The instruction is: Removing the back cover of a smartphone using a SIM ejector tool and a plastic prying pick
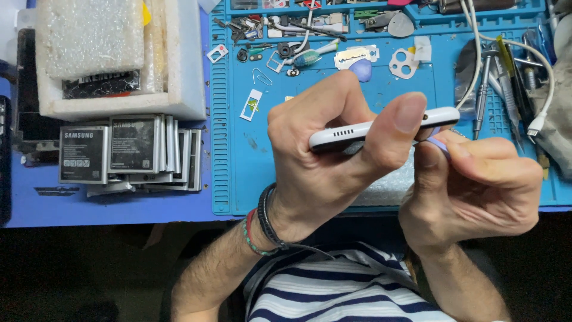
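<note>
**Head view: white phone held edge-on, lilac pick at its seam**

Head camera looks down on a white phone (381, 126) held edge-on above a blue work mat (298, 149), its bottom edge with a row of small slots facing the lens. The left hand (325, 161) is clamped around the phone: thumb pressed on the near edge, fingers curled over the far side. The right hand (476, 185) meets it from the right, thumb and forefinger pinched on a thin lilac pick (439, 144) whose tip touches the phone's underside near the right end. Dark and beaded bracelets (262, 226) ring the left wrist. A patch of bubble wrap (387, 185) lies on the mat directly under the hands.

Farther up the mat sit a razor blade (356, 56), a second lilac pick (361, 70), a metal camera-frame piece (404, 63), a paper clip (261, 76), a small card tray (251, 105) and a teal-handled brush (310, 56). To the right lie screwdrivers and tweezers (497, 83) and a white cable (539, 119). Left of the mat, on the blue table (107, 209), a stack of grey phone batteries (128, 149) leans in a row, just in front of a white foam box (179, 71) holding more bubble wrap. A striped shirt (333, 286) shows at the bottom edge.
</note>
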